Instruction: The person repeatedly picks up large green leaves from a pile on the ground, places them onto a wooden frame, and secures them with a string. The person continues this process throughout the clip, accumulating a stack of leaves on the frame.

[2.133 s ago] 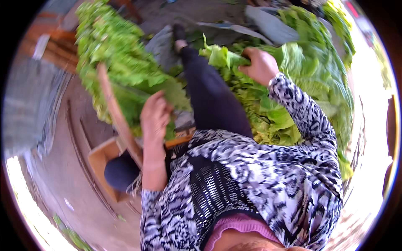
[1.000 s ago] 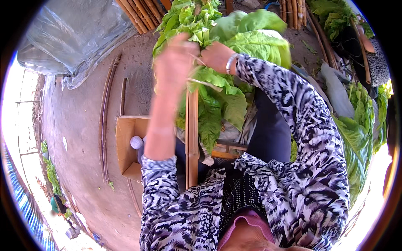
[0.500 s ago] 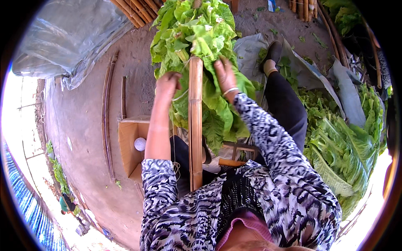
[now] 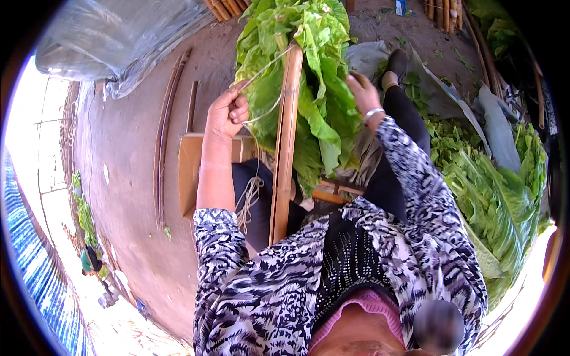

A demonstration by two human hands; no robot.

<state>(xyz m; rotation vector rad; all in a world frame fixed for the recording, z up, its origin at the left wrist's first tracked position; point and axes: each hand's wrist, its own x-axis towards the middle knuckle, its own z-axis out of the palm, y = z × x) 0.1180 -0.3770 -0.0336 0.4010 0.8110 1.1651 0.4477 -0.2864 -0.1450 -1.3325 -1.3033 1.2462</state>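
The left hand [image 4: 227, 115] pinches pale string [image 4: 265, 69], which runs to the bamboo pole [image 4: 288, 113] on its right. Broad green leaves [image 4: 320, 127] hang at the pole's far end; just right, the right hand's [image 4: 364, 98] fingers extend loosely.

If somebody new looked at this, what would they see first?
Most likely the big, bushy bunch of bright green leaves at the top middle, by the far end of a long, straight brown bamboo stick. Just left of the stick, the person's bare left hand grips a thin whitish string. A heap of large green leaves lies toward the right edge.
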